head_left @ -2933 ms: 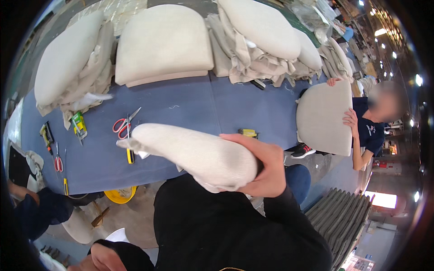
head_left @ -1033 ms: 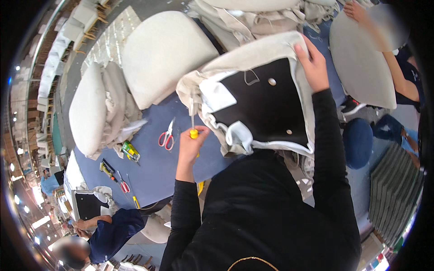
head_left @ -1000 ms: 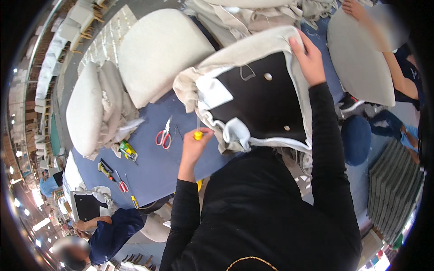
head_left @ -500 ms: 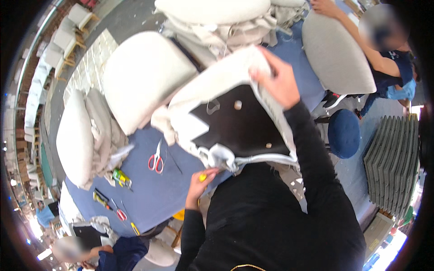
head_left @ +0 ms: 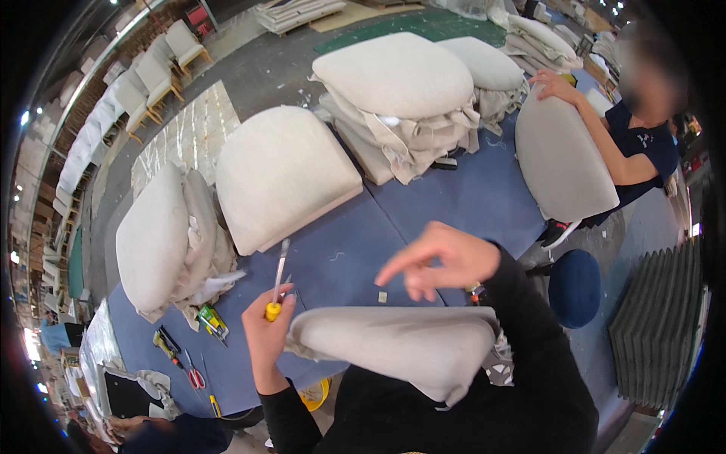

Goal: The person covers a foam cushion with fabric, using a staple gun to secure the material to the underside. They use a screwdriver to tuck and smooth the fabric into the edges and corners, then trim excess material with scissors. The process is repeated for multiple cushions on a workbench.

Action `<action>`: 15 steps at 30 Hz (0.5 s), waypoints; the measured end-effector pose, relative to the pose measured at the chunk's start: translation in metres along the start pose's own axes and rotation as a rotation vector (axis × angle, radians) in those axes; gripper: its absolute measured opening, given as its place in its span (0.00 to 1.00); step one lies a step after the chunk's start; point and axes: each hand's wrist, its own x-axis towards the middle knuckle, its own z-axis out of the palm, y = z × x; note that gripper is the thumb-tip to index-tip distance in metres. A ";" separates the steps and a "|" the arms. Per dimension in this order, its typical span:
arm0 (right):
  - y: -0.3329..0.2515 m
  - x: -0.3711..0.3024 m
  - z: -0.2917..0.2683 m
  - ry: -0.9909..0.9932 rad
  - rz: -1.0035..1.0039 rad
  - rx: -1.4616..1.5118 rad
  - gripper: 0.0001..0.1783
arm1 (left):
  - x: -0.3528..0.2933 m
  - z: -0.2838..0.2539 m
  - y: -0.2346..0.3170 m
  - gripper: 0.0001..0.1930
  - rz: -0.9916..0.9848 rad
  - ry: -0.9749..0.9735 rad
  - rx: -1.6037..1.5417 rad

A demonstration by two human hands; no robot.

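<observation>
Beige cushion (head_left: pixel 397 340) (edge-on), yellow-handled screwdriver (head_left: pixel 274 309) tip-up

An upholstery workshop: stacked beige cushions (head_left: pixel 397 76), scissors (head_left: pixel 197 377) on a blue worktable (head_left: pixel 484 189), chairs (head_left: pixel 153 74) in rows.

Left hand (head_left: pixel 266 327): we keep its fingers curled in a grip, wrist bare.
Right hand (head_left: pixel 452 261): empty, one finger extended leftward, our other fingers loosely bent.
Black sleeves (head_left: pixel 533 333): cover our forearms, both bent inward.

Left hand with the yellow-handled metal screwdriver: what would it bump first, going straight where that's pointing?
Probably the cream, round-topped fabric cushion on the table, just beyond the screwdriver, though depth is unclear.
</observation>
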 end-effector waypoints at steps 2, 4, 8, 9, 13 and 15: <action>0.020 0.056 -0.028 -0.104 0.044 -0.067 0.21 | 0.016 0.007 0.048 0.10 0.031 -0.102 0.048; 0.087 0.116 -0.082 -0.050 0.048 -0.193 0.21 | 0.032 0.023 0.078 0.10 0.086 -0.168 0.065; 0.184 0.187 -0.161 1.038 -0.003 0.450 0.17 | 0.045 0.069 0.076 0.11 0.128 -0.204 -0.001; 0.201 0.191 -0.167 1.170 -0.023 0.520 0.17 | 0.051 0.078 0.063 0.12 0.111 -0.209 -0.018; 0.217 0.210 -0.164 1.333 -0.065 0.730 0.21 | 0.058 0.056 0.016 0.15 0.063 -0.399 0.311; 0.229 0.194 -0.204 1.330 -0.040 0.751 0.22 | 0.070 0.056 -0.001 0.16 -0.065 -0.415 0.276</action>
